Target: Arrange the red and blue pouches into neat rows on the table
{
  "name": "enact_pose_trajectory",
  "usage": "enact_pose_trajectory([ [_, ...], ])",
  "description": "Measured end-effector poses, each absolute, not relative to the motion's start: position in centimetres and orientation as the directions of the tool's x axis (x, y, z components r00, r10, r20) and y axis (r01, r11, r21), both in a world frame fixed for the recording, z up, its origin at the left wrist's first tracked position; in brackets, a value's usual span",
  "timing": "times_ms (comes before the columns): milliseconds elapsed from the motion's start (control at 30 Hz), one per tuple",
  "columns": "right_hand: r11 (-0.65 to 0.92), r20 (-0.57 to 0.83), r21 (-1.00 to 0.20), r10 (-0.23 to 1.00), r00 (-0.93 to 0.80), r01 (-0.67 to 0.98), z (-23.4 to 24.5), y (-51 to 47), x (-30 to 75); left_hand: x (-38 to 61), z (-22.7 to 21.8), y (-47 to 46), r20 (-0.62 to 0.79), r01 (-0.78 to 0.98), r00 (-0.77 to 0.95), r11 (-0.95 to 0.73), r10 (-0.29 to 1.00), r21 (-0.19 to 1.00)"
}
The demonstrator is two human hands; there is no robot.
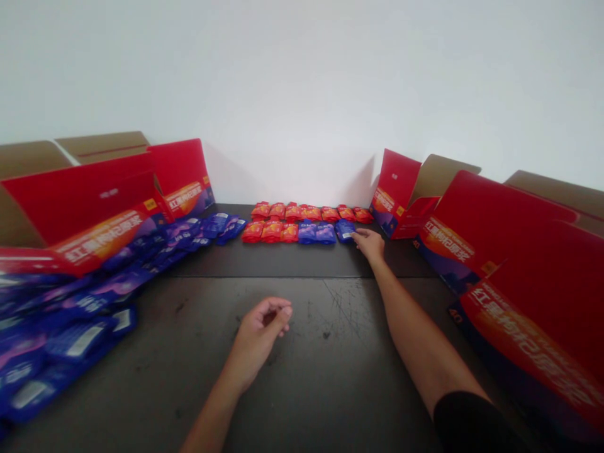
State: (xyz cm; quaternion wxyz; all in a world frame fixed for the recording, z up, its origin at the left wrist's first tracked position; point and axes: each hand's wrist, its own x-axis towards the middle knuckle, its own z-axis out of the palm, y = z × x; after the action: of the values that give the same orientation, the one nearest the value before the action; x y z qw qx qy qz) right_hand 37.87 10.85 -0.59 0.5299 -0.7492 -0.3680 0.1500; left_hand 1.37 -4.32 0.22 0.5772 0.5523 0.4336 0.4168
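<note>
2 rows of packets lie at the far edge of the bench: a back row of red packets, and a front row of 3 red then 3 blue. Our right hand reaches the last blue packet, fingers touching its right edge; we cannot tell whether they grip it. Our left hand rests on the bench nearer us, fingers curled to the thumb, gripping nothing. A heap of blue packets lies at our left.
</note>
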Motion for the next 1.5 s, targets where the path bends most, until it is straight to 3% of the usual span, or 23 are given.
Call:
enact_pose_trajectory([
  [100,-0.224,0.221,-0.818,0.729,0.648,0.531,-0.3,10.5,37.6,1.4,0.3,-4.3,-0.046,0.012,0.28,0.044,0.959,0.999],
  [300,-0.166,0.219,-0.87,0.715,0.664,0.465,-0.5,10.6,37.5,1.4,0.1,-4.3,-0.039,0.005,0.282,0.039,0.959,0.999],
  [400,-0.08,0.369,-0.828,0.666,0.648,0.554,-0.3,10.5,37.9,1.3,0.0,-4.3,-0.041,0.004,0.285,0.042,0.958,0.999],
  [533,-0.017,0.702,-0.529,0.554,0.448,0.849,0.8,9.7,38.2,1.3,0.0,-4.3,-0.046,-0.001,0.284,0.049,0.958,0.999],
  [633,-0.01,0.782,-0.305,0.568,0.256,0.952,1.5,9.0,38.0,1.3,0.1,-4.3,-0.045,0.003,0.281,0.045,0.959,0.999],
  [800,0.081,0.739,-0.122,0.673,0.036,0.989,1.2,8.5,37.5,1.3,0.1,-4.3,-0.036,-0.009,0.279,0.04,0.96,0.999],
  [1500,0.087,0.55,-0.068,0.835,-0.035,0.994,0.9,8.6,36.4,1.5,0.8,-4.5,-0.023,-0.005,0.279,0.025,0.96,1.0],
])
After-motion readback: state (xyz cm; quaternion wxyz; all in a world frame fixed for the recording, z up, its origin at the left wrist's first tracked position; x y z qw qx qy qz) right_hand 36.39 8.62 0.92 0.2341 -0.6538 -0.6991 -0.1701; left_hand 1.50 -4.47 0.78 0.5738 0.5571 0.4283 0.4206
